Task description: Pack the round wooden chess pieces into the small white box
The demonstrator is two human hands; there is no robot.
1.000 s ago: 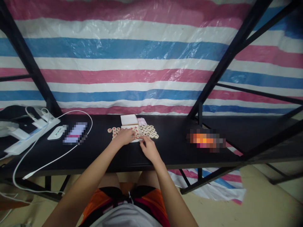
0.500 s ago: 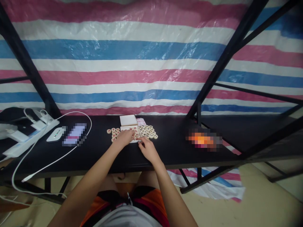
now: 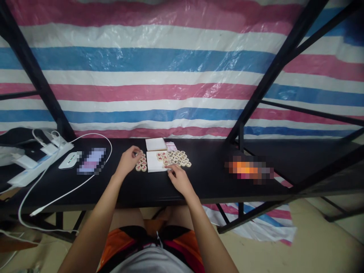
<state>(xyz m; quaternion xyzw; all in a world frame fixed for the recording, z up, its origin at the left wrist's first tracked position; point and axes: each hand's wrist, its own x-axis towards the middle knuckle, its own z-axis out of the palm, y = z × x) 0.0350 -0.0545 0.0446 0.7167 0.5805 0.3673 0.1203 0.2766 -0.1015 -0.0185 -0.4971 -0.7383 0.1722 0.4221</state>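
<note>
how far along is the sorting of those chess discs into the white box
Early on. Only a few red-marked discs lie in the white box. The left hand is at the small pile left of the box, seemingly pinching one; the right hand rests at the box's near corner. The bigger pile on the right remains outside, and the lid lies behind.

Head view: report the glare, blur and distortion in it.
Head view: soft even light; sheen on the striped tarp; two pixelated patches on the black table; frame bars bow near the edges; the round game pieces by the right hand are too small to read.
</note>
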